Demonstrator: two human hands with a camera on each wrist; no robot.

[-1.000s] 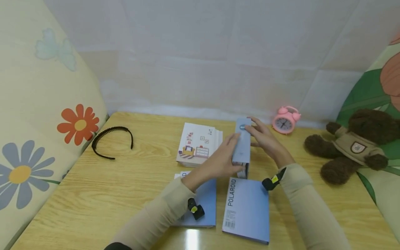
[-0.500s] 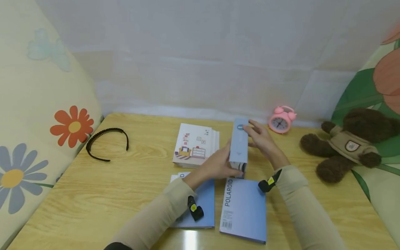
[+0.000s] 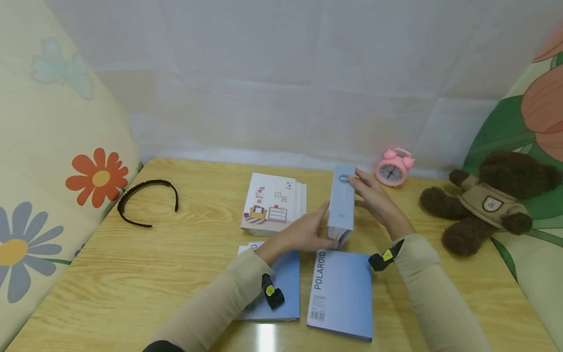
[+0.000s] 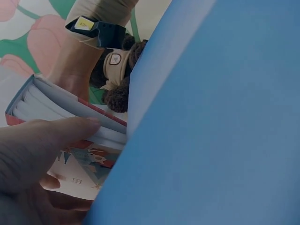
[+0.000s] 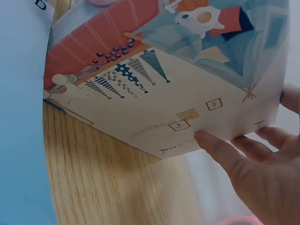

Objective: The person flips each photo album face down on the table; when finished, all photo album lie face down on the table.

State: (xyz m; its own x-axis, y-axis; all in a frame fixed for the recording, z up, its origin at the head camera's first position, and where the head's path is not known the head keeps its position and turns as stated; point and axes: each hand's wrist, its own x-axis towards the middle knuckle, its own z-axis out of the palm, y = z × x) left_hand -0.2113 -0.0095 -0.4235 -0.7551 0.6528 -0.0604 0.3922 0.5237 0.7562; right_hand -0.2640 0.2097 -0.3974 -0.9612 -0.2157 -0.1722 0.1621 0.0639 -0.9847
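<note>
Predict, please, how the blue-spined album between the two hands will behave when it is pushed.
The blue-spined album may tip sideways if unsupported, being narrow with its spine up. Its flat covers look fairly stiff, while the pages, visibly gapped near the left hand, could spread.

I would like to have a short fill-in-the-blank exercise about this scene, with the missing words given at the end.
1. The left hand and the right hand hold a book whose spine is coloured ____.
2. The alarm clock is coloured ____.
3. The rightmost flat blue book shows the large printed word ____.
4. In the head view, the headband lies on the table's ____ side.

Missing words: blue; pink; POLAROID; left.
</note>
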